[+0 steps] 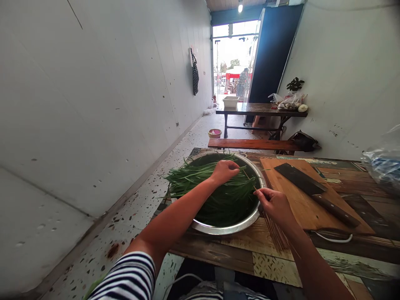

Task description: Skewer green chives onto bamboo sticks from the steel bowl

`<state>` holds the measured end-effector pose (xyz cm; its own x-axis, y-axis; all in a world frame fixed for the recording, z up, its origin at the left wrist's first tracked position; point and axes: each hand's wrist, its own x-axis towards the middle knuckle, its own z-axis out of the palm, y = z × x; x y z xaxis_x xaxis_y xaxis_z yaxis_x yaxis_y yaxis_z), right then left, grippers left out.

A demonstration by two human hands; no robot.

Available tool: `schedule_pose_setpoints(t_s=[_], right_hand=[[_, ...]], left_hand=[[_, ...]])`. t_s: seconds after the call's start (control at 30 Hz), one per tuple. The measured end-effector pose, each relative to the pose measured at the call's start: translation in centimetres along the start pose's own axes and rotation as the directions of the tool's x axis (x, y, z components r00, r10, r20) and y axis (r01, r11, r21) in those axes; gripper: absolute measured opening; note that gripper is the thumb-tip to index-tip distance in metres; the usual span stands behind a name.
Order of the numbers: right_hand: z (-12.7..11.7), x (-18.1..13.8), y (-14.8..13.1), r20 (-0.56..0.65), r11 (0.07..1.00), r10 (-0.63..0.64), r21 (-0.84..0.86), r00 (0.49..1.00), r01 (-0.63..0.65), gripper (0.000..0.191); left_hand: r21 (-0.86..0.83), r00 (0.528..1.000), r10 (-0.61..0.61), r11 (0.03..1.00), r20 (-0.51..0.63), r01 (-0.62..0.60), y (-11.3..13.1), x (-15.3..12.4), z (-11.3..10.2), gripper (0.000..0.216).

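Note:
A wide metal bowl on the wooden table holds a heap of long green chive leaves. My left hand reaches into the bowl, its fingers curled down onto the leaves. At the bowl's right rim my right hand pinches a thin bamboo skewer that points toward the greens. A bundle of more skewers lies on the table under my right wrist.
A wooden cutting board with a cleaver lies right of the bowl. A plastic bag sits at the far right. Beyond stand a bench, another table and an open doorway.

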<state>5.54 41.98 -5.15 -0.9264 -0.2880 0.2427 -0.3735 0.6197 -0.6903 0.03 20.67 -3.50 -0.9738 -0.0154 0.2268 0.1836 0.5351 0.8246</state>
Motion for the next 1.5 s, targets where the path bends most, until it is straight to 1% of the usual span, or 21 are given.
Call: schedule_pose_setpoints(t_s=[0.13, 0.4, 0.87, 0.97, 1.03, 1.1, 1.13, 1.17, 1.27, 1.33, 1.4, 1.5], right_hand=[[-0.1, 0.0, -0.2, 0.005, 1.000, 0.008, 0.007, 1.000, -0.008, 0.044], [-0.1, 0.0, -0.2, -0.003, 1.000, -0.002, 0.008, 1.000, 0.002, 0.044], [-0.2, -0.1, -0.4, 0.005, 1.000, 0.012, -0.004, 1.000, -0.012, 0.043], [-0.2, 0.0, -0.4, -0.003, 1.000, 0.018, 0.000, 1.000, -0.018, 0.043], [-0.2, 0.0, -0.4, -0.007, 0.999, 0.030, 0.016, 1.000, -0.030, 0.043], [-0.2, 0.1, -0.4, -0.012, 0.999, 0.041, 0.034, 0.999, -0.041, 0.042], [-0.2, 0.1, -0.4, -0.014, 0.998, 0.046, 0.039, 0.999, -0.046, 0.042], [-0.1, 0.1, -0.4, -0.015, 0.998, 0.051, 0.044, 0.999, -0.050, 0.042], [-0.1, 0.1, -0.2, -0.016, 0.997, 0.053, 0.060, 0.998, -0.052, 0.042], [0.0, 0.1, -0.2, -0.023, 0.997, 0.044, 0.064, 0.999, -0.042, 0.043], [0.1, 0.0, -0.2, -0.028, 0.997, 0.029, 0.066, 0.999, -0.027, 0.044], [0.1, -0.1, -0.4, -0.034, 0.997, 0.017, 0.074, 0.999, -0.015, 0.044]], left_hand=[[-0.014, 1.000, 0.008, 1.000, -0.006, -0.008, 0.1, -0.1, 0.1, 0.014], [0.025, 0.999, 0.014, 1.000, -0.035, -0.013, 0.0, -0.1, 0.3, 0.013], [0.060, 0.996, 0.087, 0.994, -0.013, -0.086, -0.1, -0.2, 0.6, 0.015], [0.029, 0.992, 0.118, 0.992, 0.042, -0.119, 0.0, -0.5, 0.7, 0.015], [-0.025, 0.979, 0.151, 0.988, 0.136, -0.149, 0.4, -0.8, 0.8, 0.015], [-0.106, 0.957, 0.172, 0.983, 0.232, -0.151, 0.6, -0.9, 0.7, 0.015], [-0.148, 0.954, 0.168, 0.980, 0.250, -0.133, 0.6, -0.9, 0.7, 0.015], [-0.187, 0.959, 0.150, 0.977, 0.240, -0.107, 0.6, -0.9, 0.6, 0.016], [-0.287, 0.993, 0.041, 0.958, 0.107, -0.009, 0.1, -0.4, 0.5, 0.021], [-0.350, 0.998, -0.038, 0.935, 0.049, 0.052, -0.3, -0.1, 0.5, 0.022], [-0.406, 0.995, -0.093, 0.908, 0.043, 0.102, -0.6, 0.1, 0.5, 0.022], [-0.432, 0.991, -0.124, 0.892, 0.048, 0.132, -0.7, 0.2, 0.7, 0.022]])
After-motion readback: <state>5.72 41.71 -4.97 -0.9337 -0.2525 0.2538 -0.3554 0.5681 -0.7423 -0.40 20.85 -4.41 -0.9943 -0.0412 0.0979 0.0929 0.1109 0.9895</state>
